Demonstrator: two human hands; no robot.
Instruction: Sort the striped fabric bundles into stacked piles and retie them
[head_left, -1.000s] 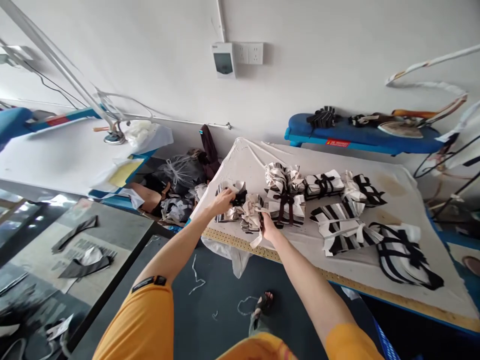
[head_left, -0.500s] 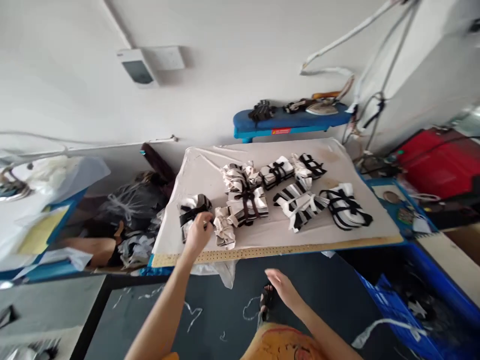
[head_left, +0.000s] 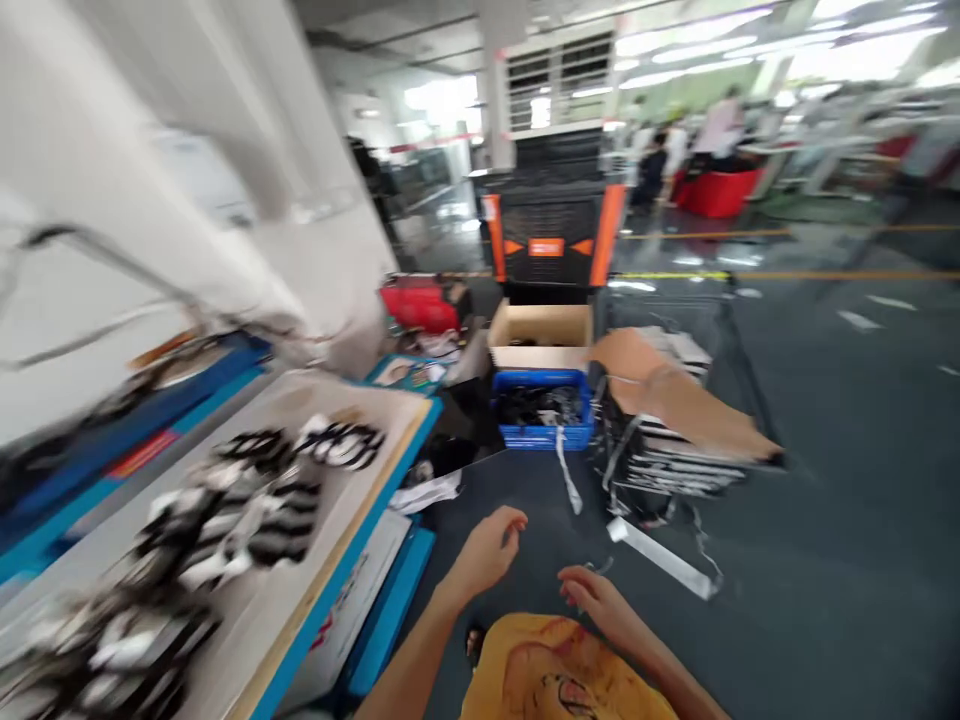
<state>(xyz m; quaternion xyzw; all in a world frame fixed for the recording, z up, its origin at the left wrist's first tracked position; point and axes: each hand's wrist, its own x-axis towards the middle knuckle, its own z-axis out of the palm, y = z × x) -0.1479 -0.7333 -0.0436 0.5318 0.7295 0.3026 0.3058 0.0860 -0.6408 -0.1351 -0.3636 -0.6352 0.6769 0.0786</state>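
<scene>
My left hand (head_left: 489, 548) is in the air beyond the right edge of the padded table, its fingers loosely bent and nothing seen in them. Just to its right, my right hand (head_left: 594, 597) hovers over the dark floor, fingers somewhat apart and holding nothing visible. Neither hand touches anything. On the pale table (head_left: 300, 610) at left lie tied bundles of black-and-white striped fabric, blurred by motion, among them a middle bundle (head_left: 247, 525) and a far one (head_left: 341, 443).
Ahead stand a blue crate (head_left: 544, 437) of dark scraps, an open cardboard box (head_left: 540, 357) and an orange-and-black machine (head_left: 547, 235). At right, a stack of striped fabric (head_left: 675, 470) lies under brown paper (head_left: 675, 395). A white strip (head_left: 664, 557) lies on the floor. People are far off.
My view has swung right, from facing the table to facing along the floor. My left hand has left the striped bundle at the table's left and come close to my right hand.
</scene>
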